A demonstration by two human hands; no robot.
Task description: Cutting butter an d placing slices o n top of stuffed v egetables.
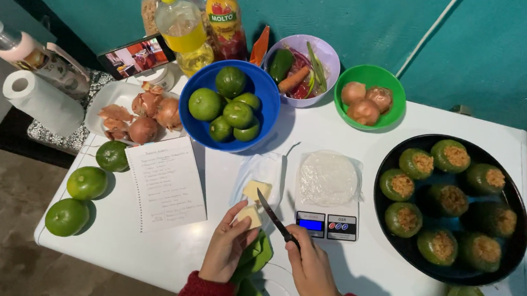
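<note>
Left hand (226, 242) grip closed on butter block (249, 215); right hand (312, 268) grip clasping knife (275, 218); white counter (236, 252).

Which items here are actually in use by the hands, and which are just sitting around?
In use: left hand steadying the pale yellow block; right hand gripping the knife; clear wrapper under the block.

Lying about: kitchen scale, black tray of stuffed peppers, blue bowl of green fruit, handwritten sheet, onions, oil bottles, paper towel roll.
</note>
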